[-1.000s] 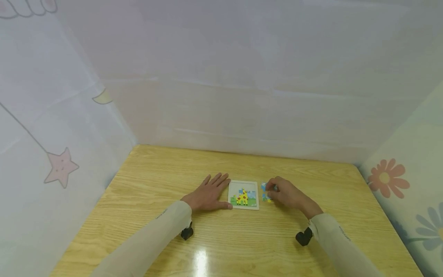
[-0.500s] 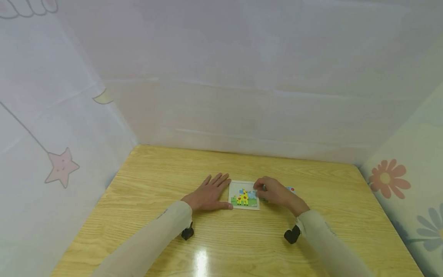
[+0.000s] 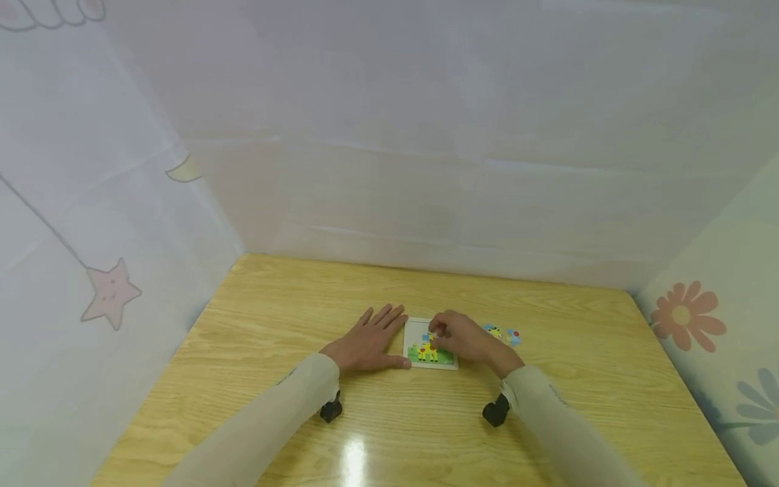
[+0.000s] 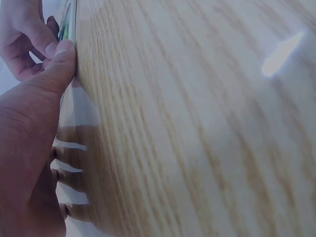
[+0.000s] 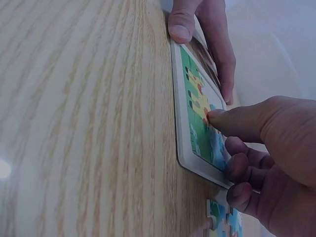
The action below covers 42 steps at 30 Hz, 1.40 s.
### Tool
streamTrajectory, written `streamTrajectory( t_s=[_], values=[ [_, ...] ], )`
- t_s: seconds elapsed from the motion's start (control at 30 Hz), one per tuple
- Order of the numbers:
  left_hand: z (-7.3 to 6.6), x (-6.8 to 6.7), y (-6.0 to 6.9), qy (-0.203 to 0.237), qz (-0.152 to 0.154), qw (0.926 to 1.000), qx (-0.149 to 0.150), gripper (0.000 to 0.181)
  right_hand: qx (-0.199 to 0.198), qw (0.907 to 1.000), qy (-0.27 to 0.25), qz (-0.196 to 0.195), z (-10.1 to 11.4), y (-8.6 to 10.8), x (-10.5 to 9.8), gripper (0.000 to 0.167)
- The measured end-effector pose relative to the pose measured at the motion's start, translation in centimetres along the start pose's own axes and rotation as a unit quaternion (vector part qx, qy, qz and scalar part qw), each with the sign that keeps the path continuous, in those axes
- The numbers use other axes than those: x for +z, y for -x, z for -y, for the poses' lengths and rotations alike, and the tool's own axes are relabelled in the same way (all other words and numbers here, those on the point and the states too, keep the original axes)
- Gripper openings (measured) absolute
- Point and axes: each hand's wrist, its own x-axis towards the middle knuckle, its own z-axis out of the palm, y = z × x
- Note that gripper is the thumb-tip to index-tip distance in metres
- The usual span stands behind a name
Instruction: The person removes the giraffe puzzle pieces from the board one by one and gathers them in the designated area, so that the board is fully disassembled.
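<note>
A framed jigsaw puzzle (image 3: 410,331) with a white border and a giraffe picture lies flat on the wooden table, its upper part bare white. My left hand (image 3: 365,343) lies flat at its left side, fingers spread, thumb touching the lower left corner of the frame. Over the right half of the picture is my right hand (image 3: 465,338), its thumb and curled fingers in a pinch at a puzzle piece that they mostly hide. In the right wrist view the right thumb (image 5: 237,121) meets the giraffe picture.
Several loose puzzle pieces (image 3: 514,336) in blue, yellow and red lie right of the frame, partly behind the right hand. The wooden table (image 3: 389,433) meets pale printed cloth (image 3: 389,169) at the back and sides.
My right hand has moved left from the loose pieces to over the framed puzzle, uncovering pieces on the right. The left hand has stayed in place.
</note>
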Motion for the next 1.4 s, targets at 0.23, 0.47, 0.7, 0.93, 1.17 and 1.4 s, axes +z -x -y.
streamTrajectory(
  t_s=[0.23,0.47,0.7,0.93,1.17,1.4],
  values=[
    [0.0,0.1,-0.1,-0.007,0.001,1.0,-0.002,0.1,0.024,0.9997,-0.003,0.002,0.7,-0.3,0.2,0.027],
    [0.2,0.3,-0.1,-0.009,0.008,0.9999,-0.006,0.102,0.03,0.9995,0.0,0.007,0.9,-0.6,0.3,0.029],
    [0.1,0.3,-0.2,-0.013,0.009,0.9999,-0.008,0.103,0.036,0.9993,-0.004,-0.003,0.8,-0.8,0.3,0.031],
    [0.2,0.3,-0.2,-0.008,0.009,0.9999,-0.007,0.103,0.034,0.9993,-0.016,0.0,1.0,-0.9,0.3,0.031],
    [0.3,0.2,-0.1,-0.015,0.01,0.9998,-0.005,0.104,0.034,0.9993,-0.018,0.001,1.5,-0.7,0.3,0.032],
    [0.2,0.2,-0.1,-0.01,0.008,0.9999,-0.005,0.104,0.025,0.9995,-0.021,0.001,1.7,-0.5,0.2,0.016]
  ],
)
